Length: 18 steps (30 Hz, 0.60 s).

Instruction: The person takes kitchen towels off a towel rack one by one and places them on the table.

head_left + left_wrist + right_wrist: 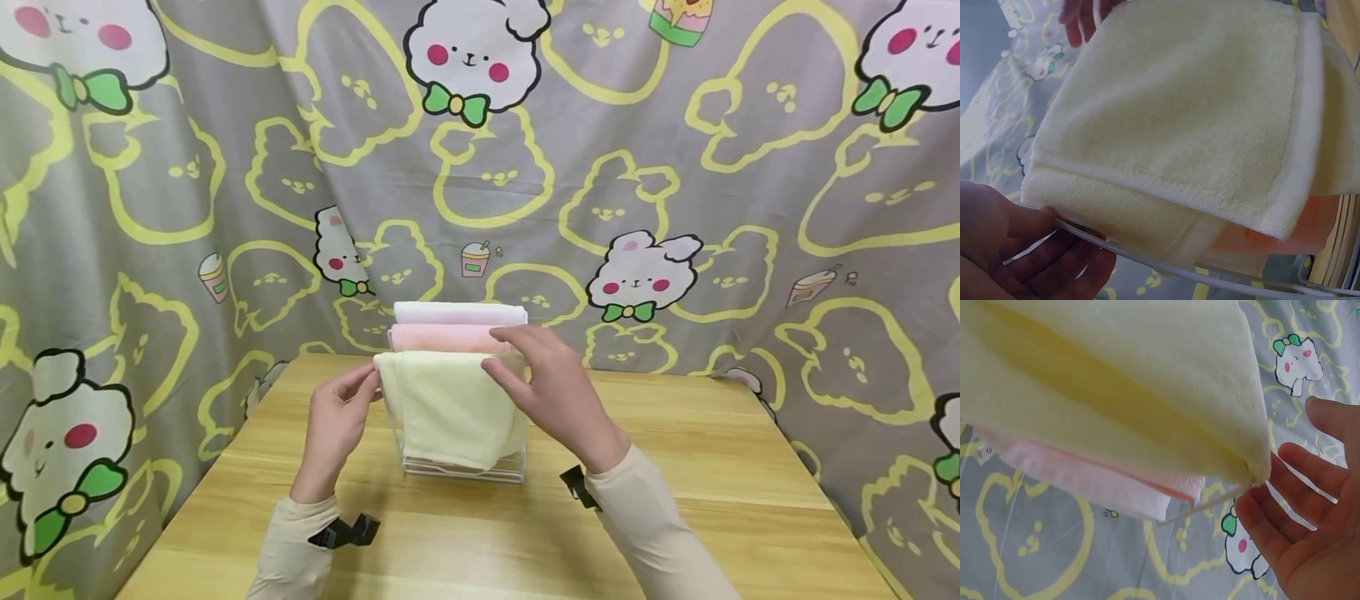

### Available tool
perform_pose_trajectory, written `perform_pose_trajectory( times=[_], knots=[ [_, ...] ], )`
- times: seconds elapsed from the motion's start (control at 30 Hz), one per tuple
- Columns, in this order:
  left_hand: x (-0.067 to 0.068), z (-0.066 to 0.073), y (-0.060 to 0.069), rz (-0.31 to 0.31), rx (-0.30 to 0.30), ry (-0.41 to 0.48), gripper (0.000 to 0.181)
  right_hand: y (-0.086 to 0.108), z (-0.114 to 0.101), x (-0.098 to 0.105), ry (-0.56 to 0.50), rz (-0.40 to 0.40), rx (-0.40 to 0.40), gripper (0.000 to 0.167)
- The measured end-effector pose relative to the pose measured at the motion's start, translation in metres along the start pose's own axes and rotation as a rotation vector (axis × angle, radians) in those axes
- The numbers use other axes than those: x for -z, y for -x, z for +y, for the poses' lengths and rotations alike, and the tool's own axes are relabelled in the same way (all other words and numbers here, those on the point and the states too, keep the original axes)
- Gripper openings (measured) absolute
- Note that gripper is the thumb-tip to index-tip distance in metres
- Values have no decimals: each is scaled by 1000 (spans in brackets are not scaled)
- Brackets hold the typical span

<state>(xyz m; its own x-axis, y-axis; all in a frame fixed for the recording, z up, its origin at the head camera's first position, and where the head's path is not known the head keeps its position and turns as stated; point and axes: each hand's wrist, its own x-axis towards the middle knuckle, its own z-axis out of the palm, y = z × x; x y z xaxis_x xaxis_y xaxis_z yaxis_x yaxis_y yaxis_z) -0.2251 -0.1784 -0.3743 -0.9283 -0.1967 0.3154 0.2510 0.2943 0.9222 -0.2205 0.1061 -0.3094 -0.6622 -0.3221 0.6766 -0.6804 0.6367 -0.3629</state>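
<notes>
A pale yellow towel (450, 408) drapes over the front rail of a white wire rack (465, 475). Behind it hang a pink towel (442, 337) and a white towel (461, 313). My left hand (337, 417) is at the yellow towel's left top corner; in the left wrist view this hand (1035, 250) pinches the rack's wire beside the towel edge (1166, 125). At the right top corner is my right hand (562, 392), its fingers spread. The right wrist view shows that hand (1310, 519) with relaxed fingers near the corner of the yellow towel (1179, 381).
The rack stands on a wooden table (675, 483). A grey curtain (555, 192) with cartoon animals hangs behind and at both sides of the table. Black wrist straps with small devices sit on both sleeves.
</notes>
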Motion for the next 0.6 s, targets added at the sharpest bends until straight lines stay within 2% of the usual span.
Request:
perform_pose_trajectory(
  times=[0.27, 0.6],
  knots=[
    [-1, -1, 0, -9, 40, 4, 27, -5, -4, -11, 32, -67, 37, 38],
    [-2, 0, -1, -12, 39, 10, 29, -10, -7, -21, 54, -59, 85, 37]
  ],
)
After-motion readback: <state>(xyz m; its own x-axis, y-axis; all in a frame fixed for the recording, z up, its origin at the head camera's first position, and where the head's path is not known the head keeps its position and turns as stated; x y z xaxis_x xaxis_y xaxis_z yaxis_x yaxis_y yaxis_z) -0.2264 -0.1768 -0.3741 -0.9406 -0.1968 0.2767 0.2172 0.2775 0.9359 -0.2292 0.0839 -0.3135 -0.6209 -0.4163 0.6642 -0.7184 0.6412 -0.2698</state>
